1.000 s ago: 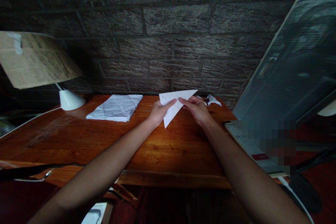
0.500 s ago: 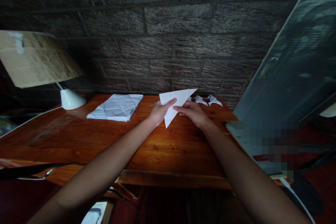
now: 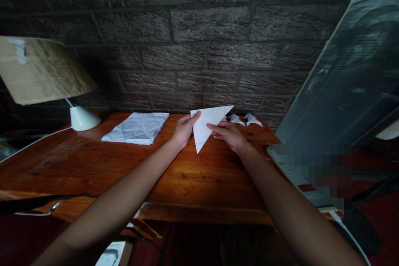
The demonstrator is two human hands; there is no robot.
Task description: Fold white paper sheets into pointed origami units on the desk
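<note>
A white sheet of paper folded into a triangle (image 3: 208, 122) is held up above the wooden table (image 3: 199, 183), one point facing down and another to the upper right. My left hand (image 3: 184, 128) pinches its upper left corner, thumb on the near face. On the right edge, my right hand (image 3: 229, 134) grips the paper with the thumb in front and the fingers partly hidden behind. Behind my right hand, several small folded paper pieces (image 3: 254, 120) stand at the table's back edge.
Creased white paper sheets (image 3: 137, 128) lie in a stack at the back left. A lamp with a paper shade (image 3: 43, 70) and white base (image 3: 82, 119) stands further left. A dark brick wall (image 3: 190, 58) rises behind the table. A flat grey device (image 3: 289, 166) lies at right, partly blurred out.
My left thumb has slid up and left toward the triangle's upper left corner, uncovering more of its face. The paper and my right hand stay nearly in place.
</note>
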